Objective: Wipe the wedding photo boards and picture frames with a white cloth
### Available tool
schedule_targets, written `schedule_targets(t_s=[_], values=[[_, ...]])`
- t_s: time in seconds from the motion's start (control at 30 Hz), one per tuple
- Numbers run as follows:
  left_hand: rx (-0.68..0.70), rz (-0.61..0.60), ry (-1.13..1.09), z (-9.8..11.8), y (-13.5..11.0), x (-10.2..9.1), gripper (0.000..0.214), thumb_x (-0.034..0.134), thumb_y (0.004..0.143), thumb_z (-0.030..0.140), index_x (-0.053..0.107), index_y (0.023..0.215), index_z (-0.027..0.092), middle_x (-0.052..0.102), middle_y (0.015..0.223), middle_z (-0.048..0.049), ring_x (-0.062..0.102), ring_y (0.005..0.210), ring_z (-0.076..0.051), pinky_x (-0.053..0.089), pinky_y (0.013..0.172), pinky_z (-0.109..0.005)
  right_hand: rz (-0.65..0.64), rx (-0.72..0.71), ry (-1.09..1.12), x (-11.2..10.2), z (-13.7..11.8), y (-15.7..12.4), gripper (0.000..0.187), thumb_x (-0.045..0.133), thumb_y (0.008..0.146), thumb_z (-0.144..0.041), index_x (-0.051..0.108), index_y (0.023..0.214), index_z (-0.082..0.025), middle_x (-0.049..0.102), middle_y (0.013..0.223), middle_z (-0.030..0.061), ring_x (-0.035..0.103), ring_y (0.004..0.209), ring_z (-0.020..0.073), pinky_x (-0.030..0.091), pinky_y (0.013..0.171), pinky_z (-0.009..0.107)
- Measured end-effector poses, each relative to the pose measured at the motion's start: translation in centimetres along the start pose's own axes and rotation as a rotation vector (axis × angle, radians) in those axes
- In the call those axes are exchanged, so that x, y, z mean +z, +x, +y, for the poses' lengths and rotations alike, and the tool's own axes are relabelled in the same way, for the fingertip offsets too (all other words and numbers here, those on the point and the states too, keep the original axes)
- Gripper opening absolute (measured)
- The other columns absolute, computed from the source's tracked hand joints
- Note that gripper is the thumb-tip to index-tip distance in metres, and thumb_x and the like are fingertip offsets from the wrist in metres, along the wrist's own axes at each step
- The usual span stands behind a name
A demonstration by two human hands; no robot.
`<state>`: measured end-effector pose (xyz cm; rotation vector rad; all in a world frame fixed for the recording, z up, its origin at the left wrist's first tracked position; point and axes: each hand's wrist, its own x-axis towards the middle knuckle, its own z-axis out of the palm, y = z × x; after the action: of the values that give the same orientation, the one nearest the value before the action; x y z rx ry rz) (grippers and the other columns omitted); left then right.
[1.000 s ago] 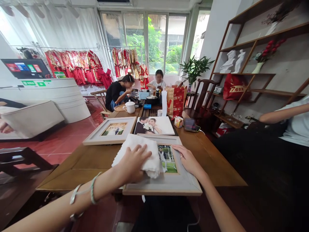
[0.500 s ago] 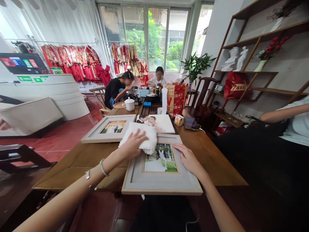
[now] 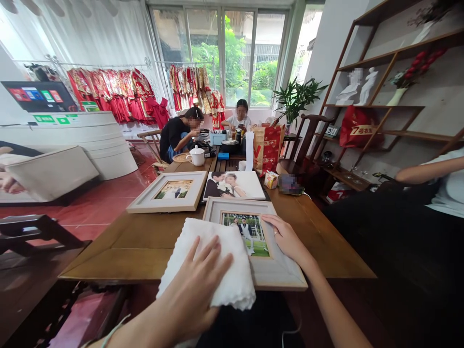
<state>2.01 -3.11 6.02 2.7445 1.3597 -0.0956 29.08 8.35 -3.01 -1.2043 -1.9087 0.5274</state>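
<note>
My left hand (image 3: 195, 285) has its fingers spread over a folded white cloth (image 3: 224, 256) and carries it. The cloth covers the left and near-left part of a pale picture frame (image 3: 286, 278) at the table's near edge. Inside the frame is a photo (image 3: 255, 237) of two people on grass, partly hidden by the cloth. My right hand (image 3: 286, 237) grips the frame's right side, its fingertips on the inner border beside the photo. A second frame (image 3: 145, 203) lies flat to the left, and a wedding print (image 3: 250, 186) lies behind.
On the wooden table (image 3: 326, 246) are a white teapot (image 3: 196, 156), a red-and-tan paper bag (image 3: 268, 147), a small box (image 3: 270, 180) and a phone (image 3: 291, 184). Two people sit at the far end. Another person's arm (image 3: 429, 169) is at the right.
My left hand and the cloth have moved toward me, from the frame's upper left corner to its near-left side. My right hand stays on the frame's right side.
</note>
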Motion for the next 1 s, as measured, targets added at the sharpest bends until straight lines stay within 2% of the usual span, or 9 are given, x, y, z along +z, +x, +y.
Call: schedule_targets(t_s=[0.17, 0.33, 0.43, 0.57, 0.63, 0.8, 0.87, 1.0], values=[[-0.033, 0.037, 0.024, -2.0, 2.9, -0.2, 0.080, 0.057, 0.064, 0.020, 0.036, 0.141, 0.023, 0.027, 0.151, -0.0128, 0.013, 0.141, -0.034, 0.012, 0.111, -0.061, -0.001, 0.007, -0.017, 0.0, -0.1, -0.1, 0.060, 0.035, 0.068, 0.002, 0.065, 0.116, -0.019, 0.061, 0.126, 0.0083, 0.053, 0.121, 0.0205, 0.037, 0.108, 0.043], [-0.031, 0.153, 0.066, -5.5, 7.7, -0.5, 0.066, 0.057, 0.074, 0.023, 0.041, 0.138, 0.024, 0.034, 0.148, -0.0123, 0.021, 0.140, -0.032, 0.018, 0.111, -0.056, -0.030, 0.023, -0.029, -0.2, -0.2, -0.2, 0.061, 0.034, 0.069, 0.002, 0.062, 0.120, -0.018, 0.058, 0.129, 0.0086, 0.051, 0.123, 0.0203, 0.036, 0.109, 0.043], [-0.048, 0.246, 0.049, -7.7, 10.1, -0.8, 0.054, 0.048, 0.084, 0.025, 0.043, 0.137, 0.021, 0.037, 0.147, -0.0106, 0.026, 0.138, -0.030, 0.022, 0.111, -0.052, -0.042, 0.025, -0.033, -0.2, -0.1, -0.2, 0.061, 0.034, 0.069, 0.002, 0.061, 0.120, -0.017, 0.057, 0.130, 0.0095, 0.050, 0.123, 0.0203, 0.035, 0.110, 0.044], [-0.087, 0.351, 0.081, -9.6, 11.8, -1.0, 0.063, 0.046, 0.079, 0.011, 0.037, 0.140, 0.017, 0.035, 0.149, -0.0089, 0.023, 0.140, -0.027, 0.020, 0.113, -0.048, -0.032, 0.018, -0.027, -0.1, -0.1, -0.2, 0.062, 0.035, 0.068, 0.002, 0.062, 0.120, -0.018, 0.057, 0.130, 0.0084, 0.050, 0.124, 0.0196, 0.034, 0.110, 0.043], [-0.064, 0.316, 0.098, -9.8, 12.1, -0.9, 0.065, 0.047, 0.076, 0.010, 0.037, 0.141, 0.018, 0.033, 0.150, -0.0085, 0.022, 0.140, -0.028, 0.021, 0.113, -0.049, -0.031, 0.022, -0.031, -0.1, -0.1, -0.2, 0.060, 0.035, 0.069, 0.002, 0.062, 0.120, -0.018, 0.057, 0.130, 0.0087, 0.050, 0.124, 0.0197, 0.035, 0.109, 0.042], [0.032, 0.171, 0.068, -8.4, 11.2, -0.9, 0.050, 0.043, 0.084, 0.019, 0.047, 0.134, 0.018, 0.035, 0.148, -0.0075, 0.021, 0.140, -0.030, 0.023, 0.111, -0.052, -0.014, 0.025, -0.022, -0.1, -0.1, -0.2, 0.059, 0.035, 0.070, 0.002, 0.063, 0.118, -0.019, 0.059, 0.128, 0.0082, 0.051, 0.122, 0.0194, 0.035, 0.109, 0.043], [0.065, 0.126, 0.053, -7.3, 10.0, -1.1, 0.048, 0.043, 0.083, 0.018, 0.050, 0.130, 0.017, 0.038, 0.147, -0.0077, 0.022, 0.140, -0.028, 0.021, 0.112, -0.052, -0.013, 0.020, -0.007, -0.1, 0.0, -0.2, 0.060, 0.036, 0.068, 0.002, 0.063, 0.118, -0.020, 0.059, 0.127, 0.0079, 0.052, 0.121, 0.0194, 0.035, 0.109, 0.043], [0.090, 0.043, 0.006, -4.6, 6.5, -1.3, 0.058, 0.048, 0.075, 0.018, 0.047, 0.132, 0.017, 0.034, 0.149, -0.0081, 0.020, 0.141, -0.027, 0.015, 0.114, -0.051, -0.008, 0.015, 0.016, 0.0, 0.2, -0.2, 0.061, 0.037, 0.068, 0.001, 0.063, 0.118, -0.021, 0.060, 0.127, 0.0072, 0.052, 0.121, 0.0199, 0.035, 0.109, 0.044]])
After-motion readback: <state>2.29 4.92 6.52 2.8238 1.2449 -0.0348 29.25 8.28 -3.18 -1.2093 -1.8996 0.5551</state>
